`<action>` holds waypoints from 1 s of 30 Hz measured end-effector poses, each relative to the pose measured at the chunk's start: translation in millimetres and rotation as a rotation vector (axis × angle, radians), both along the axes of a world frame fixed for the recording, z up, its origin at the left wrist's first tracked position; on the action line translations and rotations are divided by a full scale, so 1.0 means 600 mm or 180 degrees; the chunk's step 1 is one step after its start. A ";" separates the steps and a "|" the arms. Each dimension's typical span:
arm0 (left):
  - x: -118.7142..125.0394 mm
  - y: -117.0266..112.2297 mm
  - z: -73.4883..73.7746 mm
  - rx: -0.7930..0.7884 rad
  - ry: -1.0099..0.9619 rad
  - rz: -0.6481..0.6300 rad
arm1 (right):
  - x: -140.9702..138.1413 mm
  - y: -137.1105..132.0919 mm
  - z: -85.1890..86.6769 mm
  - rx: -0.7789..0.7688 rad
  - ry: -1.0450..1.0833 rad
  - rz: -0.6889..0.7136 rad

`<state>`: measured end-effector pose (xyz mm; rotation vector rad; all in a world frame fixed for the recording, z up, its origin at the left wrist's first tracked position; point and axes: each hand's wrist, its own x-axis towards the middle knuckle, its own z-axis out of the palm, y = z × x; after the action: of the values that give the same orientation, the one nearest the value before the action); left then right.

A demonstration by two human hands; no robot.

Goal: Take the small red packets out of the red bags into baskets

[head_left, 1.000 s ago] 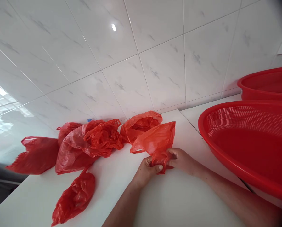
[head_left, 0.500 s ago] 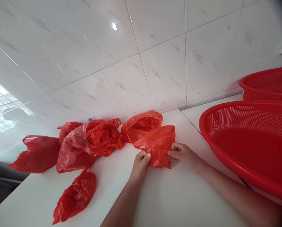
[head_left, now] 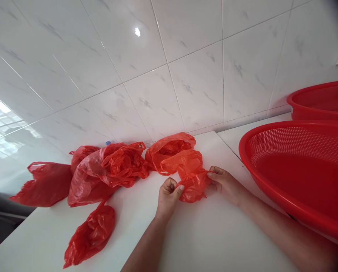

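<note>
A thin, crumpled red plastic bag (head_left: 194, 185) is pinched at its edges between the left hand (head_left: 169, 194) and right hand (head_left: 222, 183); an oval red perforated plastic basket (head_left: 271, 196) is seen beyond the right hand.

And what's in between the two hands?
In the head view, a crumpled red bag lies between the left hand and the right hand, pinched by both.

A perforated red basket (head_left: 307, 139) — marbled wall tiles (head_left: 194, 90) behind.
</note>
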<state>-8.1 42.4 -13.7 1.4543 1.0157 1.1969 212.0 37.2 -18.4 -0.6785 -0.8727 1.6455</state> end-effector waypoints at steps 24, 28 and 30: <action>0.016 -0.019 0.020 0.1588 0.2647 -0.0676 | -0.005 -0.007 0.015 -0.0212 0.0095 -0.0020; 0.026 -0.037 0.042 0.2220 0.2846 -0.0710 | 0.002 0.001 0.009 -0.0216 0.0262 -0.0194; 0.031 -0.045 0.049 0.2269 0.2924 -0.0873 | 0.005 0.003 0.008 -0.0234 0.0247 -0.0280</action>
<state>10.5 15.6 15.4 2.7512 0.9279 0.6745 214.8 38.7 -13.4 -0.6896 -0.7200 1.6203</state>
